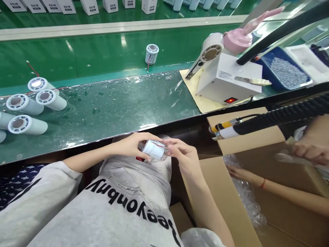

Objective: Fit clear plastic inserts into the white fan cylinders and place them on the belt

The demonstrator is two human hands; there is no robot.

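**Pale-blue plastic cylinder (153,150) before a glossy green workbench (115,106)**

On the workbench: similar cylinders (57,102), left; white box-shaped device (231,77), right. The left hand (133,144) grips the cylinder, long axis roughly along the workbench's edge, wired end rightward; the right hand's (185,154) hold there is unclear. Right end: blue tray (272,75) of pale granules (289,72).

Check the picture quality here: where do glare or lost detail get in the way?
Head view: bright reflections speckle the green belt and the glossy worktop; head view: the pale-blue cylinder in the left hand is well lit, but fine wires near the right hand are hard to resolve.
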